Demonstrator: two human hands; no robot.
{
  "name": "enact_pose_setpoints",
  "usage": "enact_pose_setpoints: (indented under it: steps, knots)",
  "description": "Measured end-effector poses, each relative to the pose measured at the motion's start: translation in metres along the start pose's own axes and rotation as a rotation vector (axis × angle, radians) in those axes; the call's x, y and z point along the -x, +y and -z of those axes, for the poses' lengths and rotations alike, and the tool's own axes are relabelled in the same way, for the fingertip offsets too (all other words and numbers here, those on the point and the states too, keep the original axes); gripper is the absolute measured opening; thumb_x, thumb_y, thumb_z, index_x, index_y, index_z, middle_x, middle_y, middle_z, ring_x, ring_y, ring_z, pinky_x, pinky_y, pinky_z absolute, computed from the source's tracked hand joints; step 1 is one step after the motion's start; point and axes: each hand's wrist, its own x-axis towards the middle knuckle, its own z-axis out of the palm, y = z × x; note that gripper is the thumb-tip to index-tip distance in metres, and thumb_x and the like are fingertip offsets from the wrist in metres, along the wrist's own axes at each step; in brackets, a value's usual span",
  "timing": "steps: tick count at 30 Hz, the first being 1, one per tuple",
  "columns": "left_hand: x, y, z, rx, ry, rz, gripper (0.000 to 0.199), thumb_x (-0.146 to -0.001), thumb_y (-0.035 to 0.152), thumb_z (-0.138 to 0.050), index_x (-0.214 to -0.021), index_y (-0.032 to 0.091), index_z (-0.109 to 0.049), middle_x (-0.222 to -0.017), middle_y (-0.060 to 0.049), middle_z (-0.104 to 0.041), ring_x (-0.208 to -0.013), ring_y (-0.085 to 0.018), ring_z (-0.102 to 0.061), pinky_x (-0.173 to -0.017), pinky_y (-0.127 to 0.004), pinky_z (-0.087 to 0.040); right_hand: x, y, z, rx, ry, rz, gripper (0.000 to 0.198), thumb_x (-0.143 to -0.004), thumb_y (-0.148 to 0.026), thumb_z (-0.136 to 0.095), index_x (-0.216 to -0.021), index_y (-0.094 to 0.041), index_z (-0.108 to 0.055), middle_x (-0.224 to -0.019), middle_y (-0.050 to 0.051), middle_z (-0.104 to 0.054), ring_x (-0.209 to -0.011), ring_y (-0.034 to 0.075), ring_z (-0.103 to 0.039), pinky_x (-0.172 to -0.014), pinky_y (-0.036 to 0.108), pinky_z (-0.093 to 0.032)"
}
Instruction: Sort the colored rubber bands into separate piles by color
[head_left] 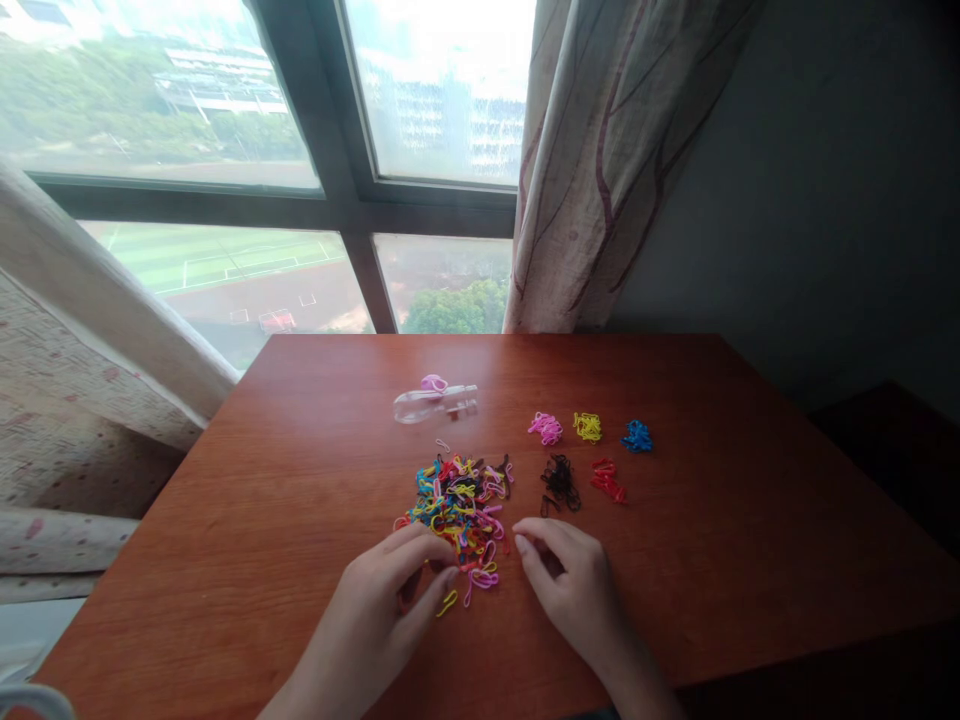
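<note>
A mixed heap of small safety pins [457, 500] in pink, yellow, blue, black and red lies on the wooden table [262, 520]. At its near left edge, my left hand [394, 585] has thumb and fingertips drawn together; anything between them is hidden. Just right of the heap, my right hand [566, 565] is closed in a pinch, its contents too small to make out. Beyond it are sorted groups: pink pins [546, 428], yellow pins [587, 427], blue pins [637, 436], black pins [560, 483] and red pins [608, 481]. A loose yellow pin [447, 603] lies near my left thumb.
Behind the heap, a clear plastic bottle [435, 403] lies on its side, with a pink looped piece [433, 383] at it. One pale pin [442, 445] lies apart. Curtains [592, 160] and a window [442, 210] border the table's far side.
</note>
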Motion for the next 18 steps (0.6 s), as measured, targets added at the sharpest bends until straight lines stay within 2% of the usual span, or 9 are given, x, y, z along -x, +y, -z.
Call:
enact_pose_setpoints:
  steps: [5,8,15,18]
  knots:
    - [-0.012,0.01,-0.012,0.026,0.001,-0.048,0.015,-0.093,0.019,-0.053,-0.089,0.022,-0.067,-0.086,-0.002,-0.069,-0.072,-0.015,-0.063,-0.065,-0.022,-0.048,0.002,-0.01,0.009,-0.007,-0.13,0.126,0.014,-0.095,-0.025,-0.057,-0.101,-0.022,-0.069,-0.071,-0.001,-0.067,-0.061,0.014,-0.061,-0.06,0.024,-0.044]
    - [-0.016,0.014,-0.019,0.006,0.008,-0.072,0.016,-0.092,0.017,-0.052,-0.09,0.023,-0.067,-0.089,-0.003,-0.07,-0.077,-0.016,-0.066,-0.068,-0.022,-0.05,0.003,-0.011,0.009,0.015,-0.141,0.182,0.014,-0.096,-0.026,-0.056,-0.099,-0.021,-0.069,-0.071,0.0,-0.067,-0.062,0.014,-0.06,-0.06,0.025,-0.043]
    - [-0.016,0.015,-0.021,-0.037,0.024,-0.083,0.017,-0.094,0.019,-0.05,-0.097,0.024,-0.066,-0.094,-0.004,-0.069,-0.08,-0.016,-0.067,-0.07,-0.023,-0.051,0.004,-0.003,0.008,-0.003,-0.024,0.122,0.018,-0.097,-0.025,-0.052,-0.094,-0.021,-0.069,-0.076,0.003,-0.071,-0.065,0.016,-0.065,-0.063,0.025,-0.049]
    - [-0.012,0.011,-0.016,-0.063,0.041,-0.074,0.018,-0.095,0.02,-0.048,-0.096,0.024,-0.066,-0.092,-0.004,-0.069,-0.078,-0.016,-0.066,-0.069,-0.023,-0.051,0.004,0.012,0.021,0.033,0.108,0.027,0.02,-0.097,-0.028,-0.053,-0.093,-0.021,-0.071,-0.081,0.005,-0.074,-0.068,0.017,-0.069,-0.064,0.026,-0.054]
